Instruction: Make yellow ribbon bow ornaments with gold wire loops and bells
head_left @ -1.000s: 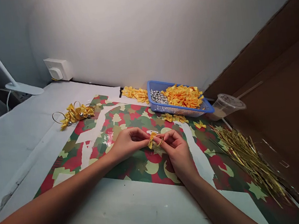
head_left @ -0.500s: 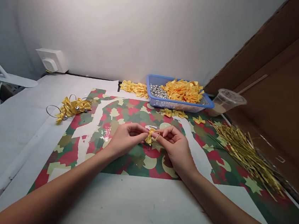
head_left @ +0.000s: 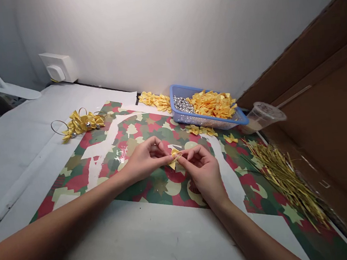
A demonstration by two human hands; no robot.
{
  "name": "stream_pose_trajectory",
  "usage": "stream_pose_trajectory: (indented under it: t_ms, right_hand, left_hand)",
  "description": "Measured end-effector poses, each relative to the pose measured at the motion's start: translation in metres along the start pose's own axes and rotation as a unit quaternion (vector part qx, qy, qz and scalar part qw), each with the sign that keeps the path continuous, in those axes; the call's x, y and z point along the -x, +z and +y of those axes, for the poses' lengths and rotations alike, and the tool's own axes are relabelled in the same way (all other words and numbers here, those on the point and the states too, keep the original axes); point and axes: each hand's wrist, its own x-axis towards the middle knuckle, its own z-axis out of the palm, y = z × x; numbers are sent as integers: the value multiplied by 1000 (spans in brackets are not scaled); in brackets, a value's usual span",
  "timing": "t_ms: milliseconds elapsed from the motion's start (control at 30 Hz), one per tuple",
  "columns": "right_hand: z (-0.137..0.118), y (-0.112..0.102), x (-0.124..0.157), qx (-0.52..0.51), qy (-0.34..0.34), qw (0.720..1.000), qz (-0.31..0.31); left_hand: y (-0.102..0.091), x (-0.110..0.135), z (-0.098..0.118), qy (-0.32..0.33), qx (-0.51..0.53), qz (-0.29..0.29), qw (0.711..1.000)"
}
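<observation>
Between my hands, over the patterned paper, is a small yellow ribbon bow with a thin gold tie at its middle. My left hand pinches the bow's left side between thumb and fingertips. From the right, my right hand is closed at the tie, its thumb and forefinger pressed together on it. The fingertips hide part of the bow and tie. Several gold twist ties lie bundled to the right. A single yellow bow rests beyond my right hand.
A blue basket at the wall holds silver bells and yellow bows. More bows lie beside it. Bows with bells and wire loops sit at left. A plastic cup stands near the cardboard.
The loop of the gold tie that stood out by my right thumb now looks flatter against the bow. My left fingers have shifted slightly; both hands stay in place.
</observation>
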Motion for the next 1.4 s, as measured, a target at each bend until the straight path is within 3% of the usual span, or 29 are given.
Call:
stream_pose_trajectory:
  t_ms: [433, 633, 767, 867, 967, 1167, 1400]
  right_hand:
    - [-2, -5, -4, 3, -8, 1000, -5]
    - [-5, -16, -11, 2, -45, 997, -58]
    - [-15, -34, -18, 95, -35, 984, -150]
    - [-19, -39, -18, 188, -22, 942, -278]
    - [-17, -37, -15, 242, -46, 912, -328]
    - [-13, -38, -18, 247, -75, 941, -216]
    - [-15, -43, -20, 147, -66, 984, -72]
  left_hand:
    - [0, 1, -2, 25, 2, -35, 999]
    - [0, 2, 0, 40, -2, -65, 997]
    - [0, 4, 4, 37, -3, -110, 993]
    - [2, 7, 6, 30, 15, -167, 985]
    - [2, 10, 7, 8, 23, -210, 977]
    - [4, 12, 11, -38, 30, -238, 970]
    - [5, 12, 9, -73, 16, -248, 966]
